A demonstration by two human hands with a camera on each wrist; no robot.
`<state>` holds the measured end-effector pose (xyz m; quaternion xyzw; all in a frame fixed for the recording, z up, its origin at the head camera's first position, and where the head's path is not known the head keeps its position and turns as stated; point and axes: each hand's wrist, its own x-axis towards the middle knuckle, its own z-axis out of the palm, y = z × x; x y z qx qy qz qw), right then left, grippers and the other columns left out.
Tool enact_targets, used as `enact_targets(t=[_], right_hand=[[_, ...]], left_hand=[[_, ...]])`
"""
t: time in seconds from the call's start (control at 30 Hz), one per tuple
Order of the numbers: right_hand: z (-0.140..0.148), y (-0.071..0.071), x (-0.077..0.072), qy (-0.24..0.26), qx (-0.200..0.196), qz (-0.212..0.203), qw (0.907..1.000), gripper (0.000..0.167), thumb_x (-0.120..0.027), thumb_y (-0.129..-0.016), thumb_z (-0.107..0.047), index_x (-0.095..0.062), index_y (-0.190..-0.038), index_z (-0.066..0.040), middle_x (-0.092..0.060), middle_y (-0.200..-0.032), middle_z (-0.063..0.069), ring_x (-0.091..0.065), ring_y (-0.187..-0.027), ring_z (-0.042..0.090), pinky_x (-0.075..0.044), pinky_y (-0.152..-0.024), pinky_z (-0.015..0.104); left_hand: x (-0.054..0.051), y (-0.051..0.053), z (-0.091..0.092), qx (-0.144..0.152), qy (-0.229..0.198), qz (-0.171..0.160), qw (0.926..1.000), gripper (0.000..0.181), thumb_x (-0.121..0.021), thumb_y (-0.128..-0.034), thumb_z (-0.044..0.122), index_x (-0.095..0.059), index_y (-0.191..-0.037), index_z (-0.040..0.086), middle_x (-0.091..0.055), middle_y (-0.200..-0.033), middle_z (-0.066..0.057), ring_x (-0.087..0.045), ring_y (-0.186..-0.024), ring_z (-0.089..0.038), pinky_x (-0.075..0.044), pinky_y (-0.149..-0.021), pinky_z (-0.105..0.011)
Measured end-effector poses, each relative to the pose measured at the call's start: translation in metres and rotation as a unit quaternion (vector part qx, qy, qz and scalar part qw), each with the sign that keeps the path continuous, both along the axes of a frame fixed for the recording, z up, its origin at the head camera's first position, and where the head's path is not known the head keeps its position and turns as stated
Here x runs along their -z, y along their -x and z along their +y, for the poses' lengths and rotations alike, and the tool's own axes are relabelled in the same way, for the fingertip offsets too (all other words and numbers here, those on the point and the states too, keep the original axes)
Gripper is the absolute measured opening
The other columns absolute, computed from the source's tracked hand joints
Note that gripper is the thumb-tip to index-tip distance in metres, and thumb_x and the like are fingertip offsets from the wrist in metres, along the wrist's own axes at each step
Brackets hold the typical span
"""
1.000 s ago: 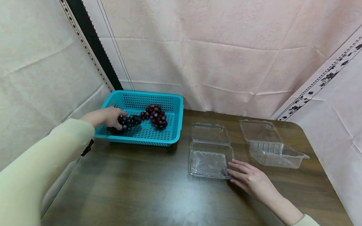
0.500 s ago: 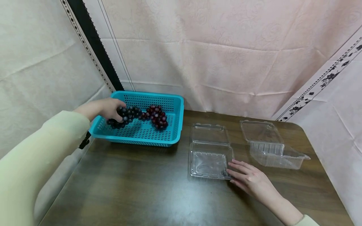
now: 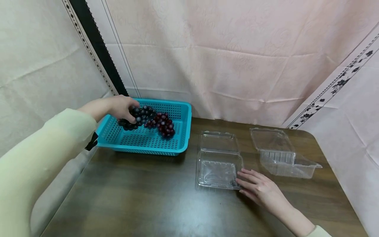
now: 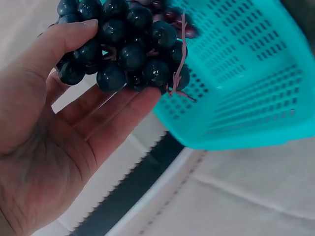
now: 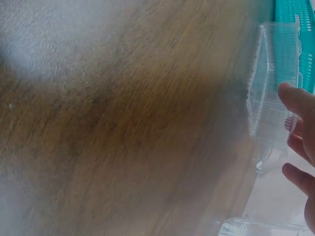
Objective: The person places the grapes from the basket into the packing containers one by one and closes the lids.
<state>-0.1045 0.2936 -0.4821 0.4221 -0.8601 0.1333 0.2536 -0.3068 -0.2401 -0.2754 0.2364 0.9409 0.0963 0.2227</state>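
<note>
Compared with one second ago, the left hand and the black grapes are higher in the head view and more to the right. This hand holds the black bunch between thumb and curled fingers, seemingly lifted a little over the blue basket. Inside the basket lie the red grapes; whether both bunches touch, I cannot tell. Next comes the middle box, of clear plastic, its lid opened backward; I see no grapes in it. The right hand lays straight fingers on its near right corner. Farthest right, the second box also stands open on the table, without visible grapes. By my judgement, grasping the black bunch is done, but no bunch has left the basket area yet.
</note>
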Motion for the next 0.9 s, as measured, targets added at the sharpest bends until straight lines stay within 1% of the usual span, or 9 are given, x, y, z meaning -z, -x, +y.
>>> enact_targets(t=[0.1,0.17,0.23,0.37,0.43,0.6,0.73,0.83,0.9], right_hand=[[0.000,0.000,0.001,0.001,-0.001,-0.005,1.0000,0.050,-0.048,-0.114,-0.046,-0.083,-0.116,-0.010,-0.076,-0.127,0.013,-0.071,-0.118,0.034,-0.024,-0.127,0.021],[0.000,-0.001,0.001,0.003,-0.002,-0.005,1.0000,0.050,-0.048,-0.114,-0.046,-0.083,-0.116,-0.009,-0.076,-0.127,0.013,-0.071,-0.118,0.034,-0.023,-0.127,0.021],[0.000,-0.001,0.002,0.006,-0.005,-0.004,1.0000,0.050,-0.049,-0.114,-0.045,-0.083,-0.116,-0.009,-0.076,-0.126,0.014,-0.071,-0.118,0.035,-0.021,-0.128,0.022],[0.002,-0.001,0.005,0.009,-0.009,0.008,0.9999,0.048,-0.050,-0.114,-0.045,-0.083,-0.117,-0.009,-0.076,-0.127,0.013,-0.070,-0.118,0.035,-0.023,-0.128,0.024],[0.002,-0.001,0.005,0.008,-0.009,0.010,0.9999,0.048,-0.051,-0.114,-0.044,-0.083,-0.117,-0.009,-0.076,-0.127,0.012,-0.071,-0.118,0.035,-0.023,-0.128,0.024],[0.002,-0.002,0.003,0.000,-0.004,0.002,1.0000,0.050,-0.048,-0.114,-0.045,-0.083,-0.116,-0.009,-0.076,-0.128,0.012,-0.071,-0.119,0.034,-0.023,-0.128,0.023],[0.002,-0.002,0.003,0.001,-0.004,0.010,0.9999,0.048,-0.050,-0.114,-0.045,-0.083,-0.117,-0.010,-0.076,-0.128,0.011,-0.071,-0.119,0.033,-0.024,-0.127,0.023],[0.001,-0.001,0.003,0.002,-0.005,0.014,0.9999,0.047,-0.051,-0.113,-0.044,-0.083,-0.117,-0.010,-0.076,-0.129,0.011,-0.071,-0.119,0.033,-0.025,-0.127,0.023],[0.001,-0.001,0.002,0.001,-0.005,0.016,0.9999,0.048,-0.050,-0.114,-0.045,-0.083,-0.117,-0.010,-0.076,-0.129,0.011,-0.071,-0.119,0.033,-0.024,-0.127,0.023]], left_hand=[[-0.009,-0.001,0.010,0.000,-0.005,-0.004,1.0000,0.075,-0.078,-0.0966,0.021,-0.043,-0.155,-0.010,-0.054,-0.145,-0.036,-0.063,-0.122,-0.043,-0.064,-0.078,-0.045],[-0.015,-0.002,0.017,-0.003,-0.011,-0.009,0.9999,0.075,-0.078,-0.0967,0.021,-0.042,-0.156,-0.009,-0.052,-0.148,-0.037,-0.061,-0.126,-0.045,-0.065,-0.076,-0.044],[-0.020,-0.003,0.023,-0.004,-0.018,-0.017,0.9997,0.076,-0.078,-0.0969,0.021,-0.041,-0.157,-0.008,-0.049,-0.150,-0.038,-0.055,-0.133,-0.049,-0.066,-0.077,-0.044],[-0.030,-0.008,0.039,0.002,-0.029,-0.026,0.9992,0.077,-0.077,-0.0973,0.021,-0.040,-0.159,-0.007,-0.047,-0.153,-0.037,-0.052,-0.137,-0.050,-0.066,-0.080,-0.045],[-0.033,-0.010,0.048,0.009,-0.031,-0.026,0.9991,0.077,-0.077,-0.0974,0.021,-0.040,-0.159,-0.006,-0.047,-0.154,-0.036,-0.053,-0.136,-0.049,-0.066,-0.080,-0.044],[-0.039,-0.014,0.070,0.029,-0.034,-0.026,0.9987,0.078,-0.077,-0.0971,0.021,-0.039,-0.161,-0.004,-0.047,-0.154,-0.034,-0.063,-0.126,-0.043,-0.065,-0.081,-0.042],[-0.044,-0.016,0.089,0.040,-0.037,-0.031,0.9980,0.078,-0.077,-0.0974,0.021,-0.039,-0.161,-0.002,-0.047,-0.154,-0.032,-0.064,-0.125,-0.040,-0.065,-0.082,-0.042],[-0.046,-0.016,0.103,0.049,-0.033,-0.027,0.9979,0.071,-0.077,-0.0971,0.022,-0.046,-0.158,0.002,-0.052,-0.151,-0.027,-0.066,-0.121,-0.036,-0.065,-0.081,-0.041],[-0.046,-0.017,0.114,0.058,-0.029,-0.022,0.9976,0.065,-0.078,-0.0962,0.023,-0.052,-0.153,0.005,-0.056,-0.147,-0.023,-0.068,-0.116,-0.033,-0.065,-0.082,-0.041]])
